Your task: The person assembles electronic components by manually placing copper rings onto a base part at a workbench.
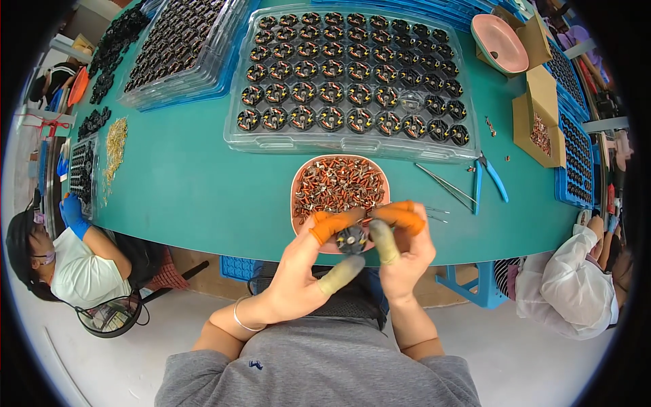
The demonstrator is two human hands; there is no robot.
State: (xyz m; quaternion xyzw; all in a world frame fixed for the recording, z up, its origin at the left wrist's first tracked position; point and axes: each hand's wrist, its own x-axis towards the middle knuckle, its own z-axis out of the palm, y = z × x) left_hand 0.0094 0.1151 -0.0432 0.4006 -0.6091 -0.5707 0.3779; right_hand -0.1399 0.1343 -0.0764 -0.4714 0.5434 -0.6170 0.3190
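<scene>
My left hand [298, 271], with coloured finger covers, pinches a round black plastic part [351, 240] with small metal and yellow bits on its face. At that part's right edge the covered thumb and forefinger of my right hand [409, 256] come together. What sits between them is too small and too hidden to make out. Both hands are over the near rim of a pink bowl [294, 203], which is filled with small copper-coloured and silver pieces [339, 182].
Beyond the bowl lies a clear tray [352, 144] of round black parts. Tweezers [446, 183] and blue-handled pliers [497, 183] rest at right, near a cardboard box [542, 146] and another pink bowl [499, 42]. Stacked trays [173, 88] stand far left. Co-workers sit at left [91, 271] and right [573, 281].
</scene>
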